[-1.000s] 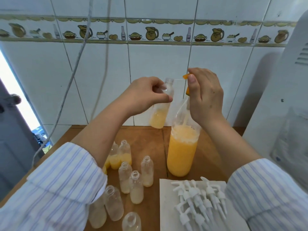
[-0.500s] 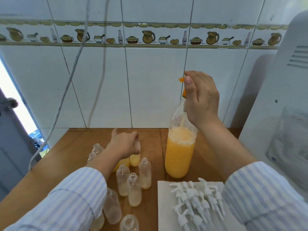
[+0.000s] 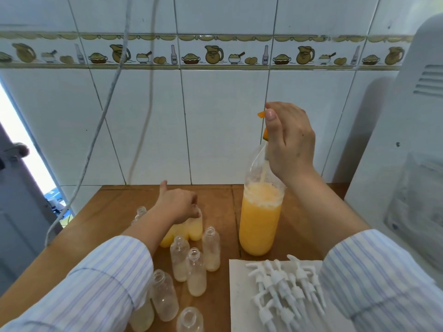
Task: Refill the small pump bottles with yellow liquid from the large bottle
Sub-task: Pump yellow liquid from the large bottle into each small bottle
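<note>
Right now the left hand (image 3: 178, 206) sits low at the centre of the frame, fingers curled round the neck of a filled small bottle (image 3: 195, 227) standing on the worktop (image 3: 115, 207) among other filled ones. Up at right of centre, the right hand (image 3: 288, 142) grips the orange pump top (image 3: 262, 115) of the large bottle (image 3: 261, 219), which stands upright just right of the small bottles and holds yellow liquid to about two-thirds.

Towards the lower middle stand several uncapped small bottles (image 3: 189, 271), mostly near empty. On a white sheet (image 3: 239, 295) at lower right lies a heap of white pump heads (image 3: 285, 288).

My reading is that one refilled bottle is being parked and the next move calls for letting go, picking an empty from the front group, and lifting it under the pump spout, neck lined up so nothing spills.
</note>
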